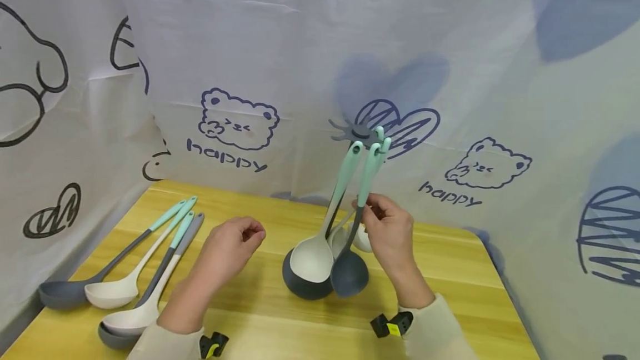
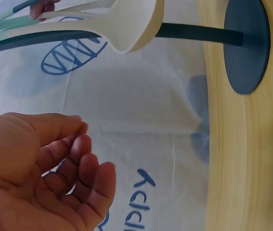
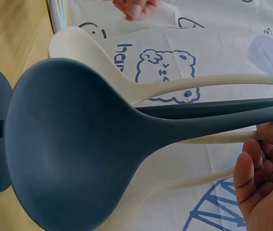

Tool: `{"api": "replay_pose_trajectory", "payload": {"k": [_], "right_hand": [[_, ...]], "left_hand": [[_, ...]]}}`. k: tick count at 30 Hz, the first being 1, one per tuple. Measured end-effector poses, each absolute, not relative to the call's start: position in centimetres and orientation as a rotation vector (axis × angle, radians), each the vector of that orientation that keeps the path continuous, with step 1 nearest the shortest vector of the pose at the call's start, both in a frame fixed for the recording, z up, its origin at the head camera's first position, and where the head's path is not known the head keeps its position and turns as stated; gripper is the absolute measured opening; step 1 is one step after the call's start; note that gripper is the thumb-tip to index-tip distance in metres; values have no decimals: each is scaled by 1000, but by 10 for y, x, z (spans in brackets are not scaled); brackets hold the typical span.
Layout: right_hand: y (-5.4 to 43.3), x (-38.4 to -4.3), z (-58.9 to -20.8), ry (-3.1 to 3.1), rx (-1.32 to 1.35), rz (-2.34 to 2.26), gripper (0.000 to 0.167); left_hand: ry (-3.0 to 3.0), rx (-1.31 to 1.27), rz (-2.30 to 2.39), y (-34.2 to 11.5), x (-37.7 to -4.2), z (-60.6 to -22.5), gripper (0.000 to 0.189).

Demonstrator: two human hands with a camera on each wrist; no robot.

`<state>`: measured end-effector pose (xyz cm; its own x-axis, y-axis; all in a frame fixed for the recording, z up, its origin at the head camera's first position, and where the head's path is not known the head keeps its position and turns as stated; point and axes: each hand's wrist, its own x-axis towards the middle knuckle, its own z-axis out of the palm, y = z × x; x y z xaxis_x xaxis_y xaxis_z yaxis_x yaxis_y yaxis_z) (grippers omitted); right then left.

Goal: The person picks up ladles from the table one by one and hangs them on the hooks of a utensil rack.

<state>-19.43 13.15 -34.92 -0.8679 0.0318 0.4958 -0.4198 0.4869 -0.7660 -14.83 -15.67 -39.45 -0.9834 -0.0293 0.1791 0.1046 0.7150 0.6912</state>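
A dark utensil stand has a hooked top (image 1: 361, 131) and a round base (image 2: 247, 45). From it hang a cream ladle (image 1: 312, 260) on the left and a dark grey ladle (image 1: 350, 274) in front, both with mint handle ends. Behind the dark ladle, my right hand (image 1: 390, 229) pinches the slim stem of another cream utensil (image 3: 218, 138), whose head is partly hidden. One more pale utensil (image 1: 361, 238) hangs further back. To the left of the stand my left hand (image 1: 231, 246) hovers, fingers loosely curled, holding nothing.
Several ladles lie side by side on the wooden table (image 1: 250, 304) at the left: a dark one (image 1: 67, 293), a cream one (image 1: 112, 293), and another cream one (image 1: 131, 318) over a grey bowl. A printed cloth (image 1: 300, 71) hangs behind the table.
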Motion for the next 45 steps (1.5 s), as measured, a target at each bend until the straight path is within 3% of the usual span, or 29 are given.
{"api": "replay_pose_trajectory", "payload": {"k": [6,23,32,45], "right_hand": [[139,-194,-349,-2283,302,1339,19],[132,-199,-350,-2271,350,1333,14],[132,-199,-351,-2265,372,1364,16],[133,-200,-352,-2260,362,1388,16]], "left_hand": [[-2807,-71,-1002,-172,-145,-399,9],[-3096,192,-663,-287,-135,-412,13],[-3280,192,-543,-296,-142,-432,22],[-3337,194,-583,-292,-148,-443,17]]}}
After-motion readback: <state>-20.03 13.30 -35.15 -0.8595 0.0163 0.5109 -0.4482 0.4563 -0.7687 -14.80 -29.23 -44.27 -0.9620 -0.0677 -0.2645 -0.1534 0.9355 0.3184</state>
